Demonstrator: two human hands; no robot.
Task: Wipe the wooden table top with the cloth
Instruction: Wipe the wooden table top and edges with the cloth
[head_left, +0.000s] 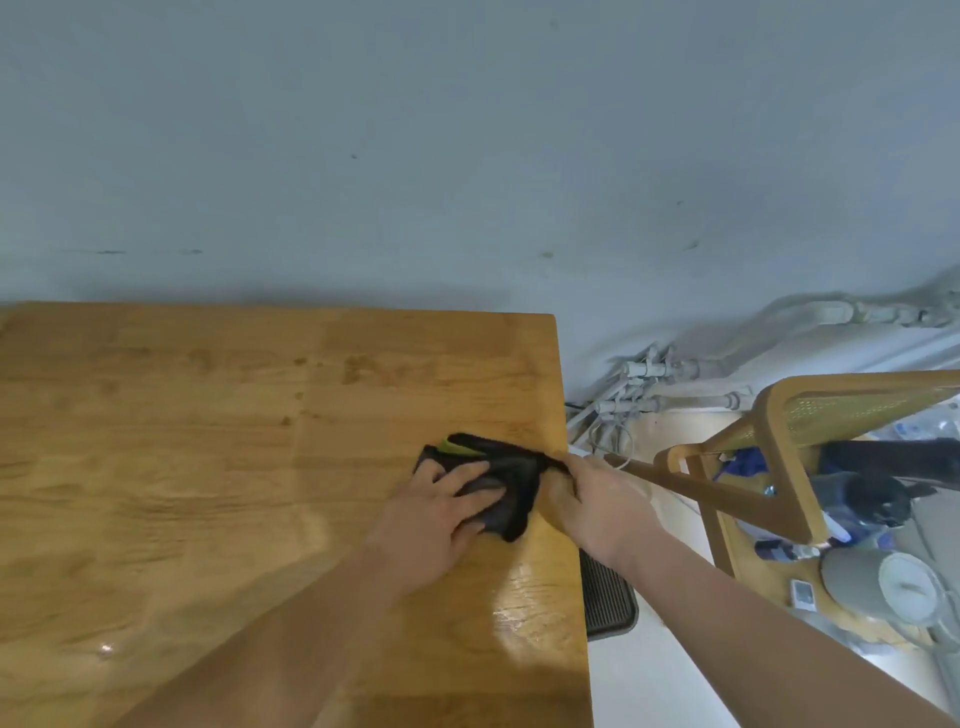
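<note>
The left hand (441, 512) was laid flat, fingers spread, on the dark cloth (506, 486), pressing it to the wooden surface (208, 467) near its right edge. The right hand (592, 506) was closed on the cloth's right end, pinching it at the edge. A wet sheen was seen nearer, by the edge. For a good wipe, the cloth should be kept flat under even pressure and drawn in overlapping strokes towards the far stains (363, 369), which looked untouched.
</note>
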